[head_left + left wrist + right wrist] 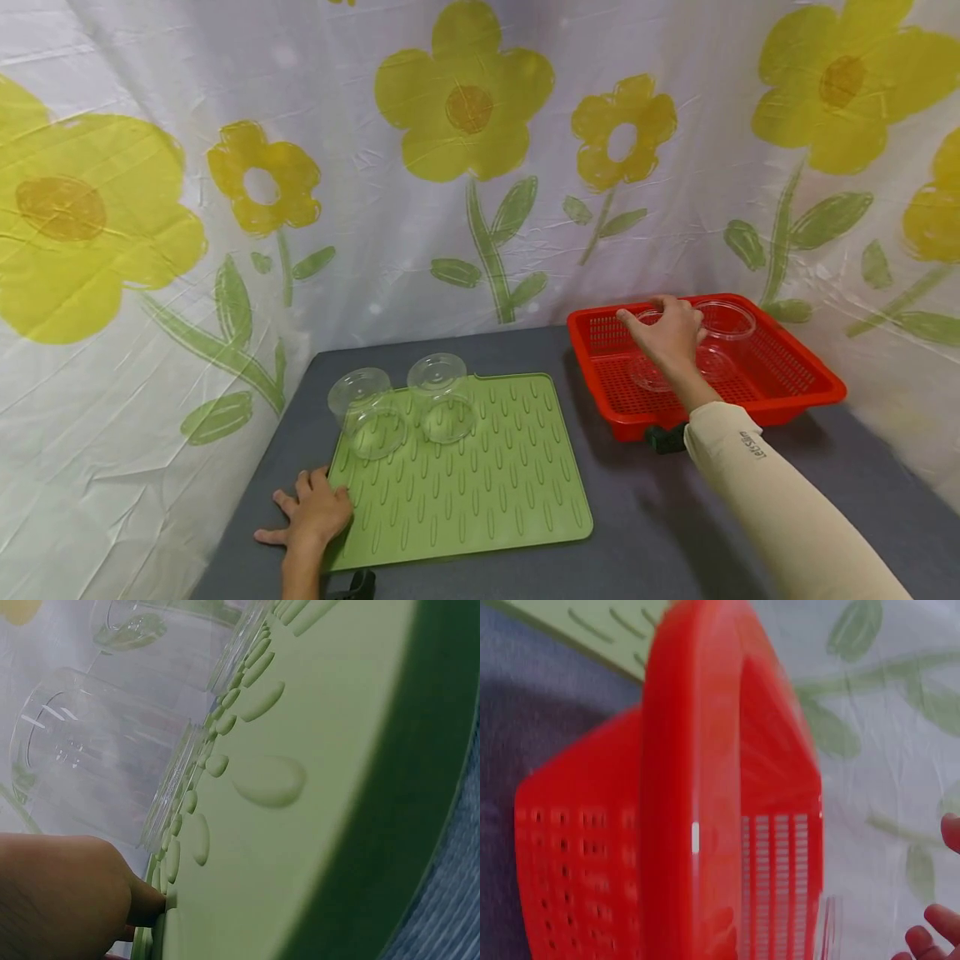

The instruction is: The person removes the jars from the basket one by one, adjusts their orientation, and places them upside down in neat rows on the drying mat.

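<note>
Two clear plastic cups stand upside down on the far left part of a green ribbed mat. My left hand rests at the mat's left edge with its fingers spread, near the cups. The left wrist view shows part of that hand against the mat beside a cup. Over a red plastic basket is my right hand, thumb and fingers apart above one clear cup. Another clear cup sits to its right. Parts of the right fingers show in the right wrist view.
The mat and basket lie on a dark grey table, the basket at the back right. A white curtain with yellow flowers hangs behind and along both sides. The basket's raised red rim stands close to the right wrist.
</note>
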{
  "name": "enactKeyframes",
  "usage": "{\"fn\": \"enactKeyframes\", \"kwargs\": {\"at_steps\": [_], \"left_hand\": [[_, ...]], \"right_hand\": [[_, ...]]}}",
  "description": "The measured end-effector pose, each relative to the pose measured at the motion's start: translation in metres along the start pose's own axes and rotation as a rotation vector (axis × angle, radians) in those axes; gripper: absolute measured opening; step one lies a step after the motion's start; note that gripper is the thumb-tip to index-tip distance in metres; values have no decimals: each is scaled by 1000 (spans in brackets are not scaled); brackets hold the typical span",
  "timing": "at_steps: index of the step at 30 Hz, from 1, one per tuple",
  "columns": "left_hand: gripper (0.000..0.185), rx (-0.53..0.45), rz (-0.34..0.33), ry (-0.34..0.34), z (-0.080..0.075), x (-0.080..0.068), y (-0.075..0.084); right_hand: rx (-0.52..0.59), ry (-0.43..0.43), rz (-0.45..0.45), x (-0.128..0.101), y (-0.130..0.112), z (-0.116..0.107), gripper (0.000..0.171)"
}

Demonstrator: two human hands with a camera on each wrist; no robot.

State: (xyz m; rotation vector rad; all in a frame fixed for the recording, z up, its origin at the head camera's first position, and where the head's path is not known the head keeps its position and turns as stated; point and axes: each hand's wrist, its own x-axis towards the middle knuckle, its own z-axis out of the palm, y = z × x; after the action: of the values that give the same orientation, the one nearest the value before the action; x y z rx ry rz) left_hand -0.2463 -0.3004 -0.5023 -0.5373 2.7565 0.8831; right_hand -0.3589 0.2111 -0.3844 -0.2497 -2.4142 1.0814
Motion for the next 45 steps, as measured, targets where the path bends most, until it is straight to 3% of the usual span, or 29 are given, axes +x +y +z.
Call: {"fn": "enactKeyframes", "kwargs": {"at_steps": [11, 17, 29, 39, 45], "left_hand": [[59, -8, 9, -3, 0, 0, 1], [58, -17, 15, -1, -2, 0, -3], [59, -3, 12, -9, 0, 0, -3], [57, -4, 6, 12, 2, -2, -1], [58, -9, 4, 8, 1, -1, -2]], "right_hand": [[-130, -87, 86, 11, 30, -18, 94], [-198, -213, 111, 19, 35, -26, 108], [-318, -482, 136, 27, 39, -47, 117], [-311, -557, 158, 30, 45, -50, 119], [-315, -558, 143, 30, 45, -49, 118]]}}
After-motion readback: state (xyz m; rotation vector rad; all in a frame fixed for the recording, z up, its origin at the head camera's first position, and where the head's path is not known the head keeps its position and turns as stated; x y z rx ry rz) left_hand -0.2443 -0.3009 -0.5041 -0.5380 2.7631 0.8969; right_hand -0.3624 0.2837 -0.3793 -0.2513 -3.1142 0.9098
